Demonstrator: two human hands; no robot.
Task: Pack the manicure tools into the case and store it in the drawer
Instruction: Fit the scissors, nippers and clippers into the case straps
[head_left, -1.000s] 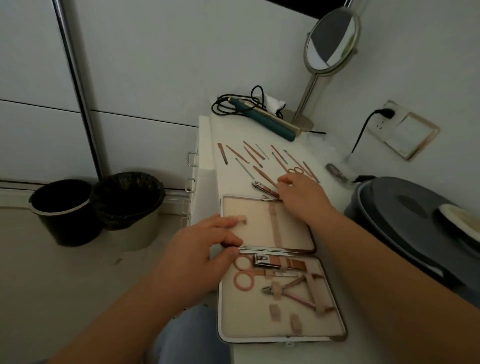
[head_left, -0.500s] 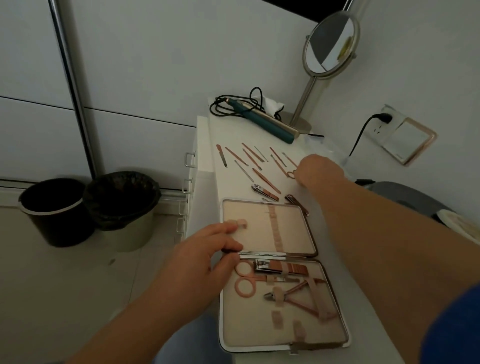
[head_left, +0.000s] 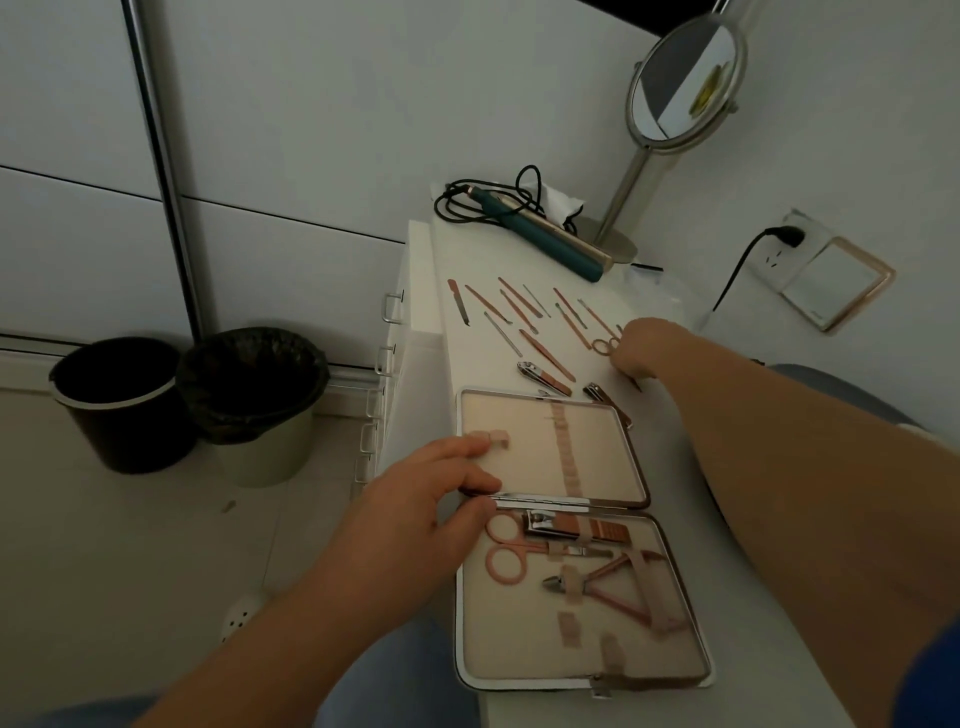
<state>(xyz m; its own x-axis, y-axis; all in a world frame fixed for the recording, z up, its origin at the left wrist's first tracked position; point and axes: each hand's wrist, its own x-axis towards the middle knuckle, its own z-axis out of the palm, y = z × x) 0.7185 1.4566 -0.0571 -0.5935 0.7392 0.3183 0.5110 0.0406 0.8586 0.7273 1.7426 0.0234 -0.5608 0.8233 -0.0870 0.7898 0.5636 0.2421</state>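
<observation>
The manicure case (head_left: 597, 452) lies open on the white dresser top. Its near half holds pink scissors (head_left: 506, 553), a nail clipper (head_left: 569, 527) and a nipper (head_left: 597, 584) under straps; its far half is bare lining. My left hand (head_left: 415, 514) presses the case's left edge at the hinge, fingers on the far half, thumb on the near half. Loose tools lie beyond the case: two clippers (head_left: 543, 376) (head_left: 602, 397), small scissors (head_left: 605, 345) and several thin rose-gold sticks (head_left: 519, 306). My right hand (head_left: 647, 348) curls down beside the small scissors over a thin tool whose dark tip (head_left: 636, 384) pokes out.
Drawer handles (head_left: 393, 306) run down the dresser's left side. A teal hair iron with its cord (head_left: 545, 234) and a round standing mirror (head_left: 680, 78) sit at the back. Two bins (head_left: 119, 400) (head_left: 254, 395) stand on the floor left. A wall socket (head_left: 784, 239) is at the right.
My right hand left the clippers by the case's far edge and reached farther right to the small scissors. One clipper now lies uncovered there. My left hand stayed on the case.
</observation>
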